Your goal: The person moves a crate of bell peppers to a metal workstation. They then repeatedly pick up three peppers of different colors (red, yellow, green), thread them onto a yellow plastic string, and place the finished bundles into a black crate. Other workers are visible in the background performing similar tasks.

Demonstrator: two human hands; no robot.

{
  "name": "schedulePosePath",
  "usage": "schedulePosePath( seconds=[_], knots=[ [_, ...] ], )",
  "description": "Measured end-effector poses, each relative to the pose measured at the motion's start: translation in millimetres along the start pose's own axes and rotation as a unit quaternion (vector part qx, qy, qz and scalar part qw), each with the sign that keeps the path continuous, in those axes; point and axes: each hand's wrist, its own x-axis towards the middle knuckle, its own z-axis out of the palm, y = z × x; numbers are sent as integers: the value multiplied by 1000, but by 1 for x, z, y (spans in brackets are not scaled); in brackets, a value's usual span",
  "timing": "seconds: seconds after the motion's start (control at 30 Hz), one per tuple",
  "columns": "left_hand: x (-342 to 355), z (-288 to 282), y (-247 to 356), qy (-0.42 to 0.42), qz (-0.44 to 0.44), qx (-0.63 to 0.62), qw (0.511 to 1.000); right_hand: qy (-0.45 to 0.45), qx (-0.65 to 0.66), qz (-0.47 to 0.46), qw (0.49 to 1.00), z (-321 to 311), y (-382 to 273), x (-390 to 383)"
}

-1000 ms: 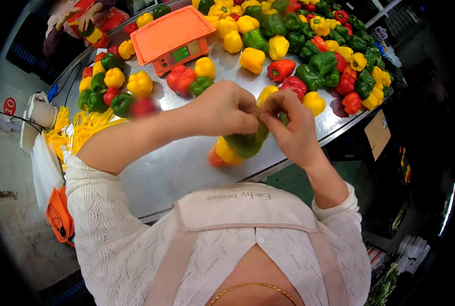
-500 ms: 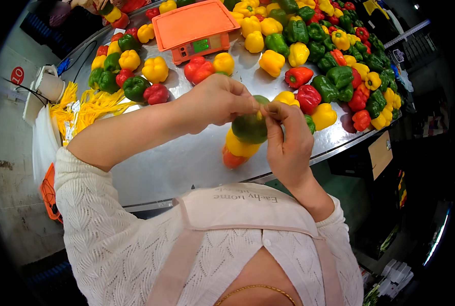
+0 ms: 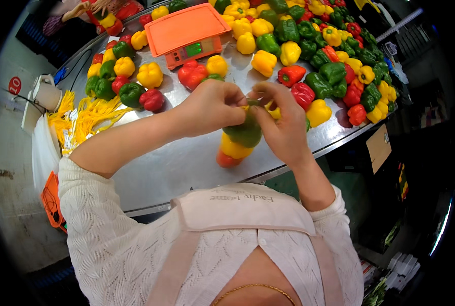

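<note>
In front of me, three bell peppers are stacked in a column: a green pepper on top, a yellow pepper below it, and a red-orange pepper lowest. They look held in line by a thin yellow net bag, whose mesh is hard to make out. Above the green pepper, my left hand pinches the gathered top with thumb and fingers. My right hand is closed at the same spot from the other side, its fingertips close to the left ones.
An orange scale stands on the metal table. Loose peppers lie left of it; a large mixed pile spreads to the right. Yellow net bags lie at the left edge. Another person's hands hold peppers at the far left.
Both hands and the pepper column have shifted slightly left in the picture. My right fingers have lifted and spread a little at the top. The view has turned slightly.
</note>
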Motion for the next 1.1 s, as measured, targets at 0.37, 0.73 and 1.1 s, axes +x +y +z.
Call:
schedulePosePath(
  seconds=[0.37, 0.73, 1.1],
  knots=[
    [-2, 5, -21, 39, 163, 27, 985, 0, 41, -44, 998, 3, 10, -3],
    [-8, 18, -51, 199, 271, 135, 932, -41, 171, 24, 984, 0, 19, 1],
    [-8, 33, -82, 203, 377, -98, 898, -174, 208, 16, 962, 3, 25, 18]
  ],
)
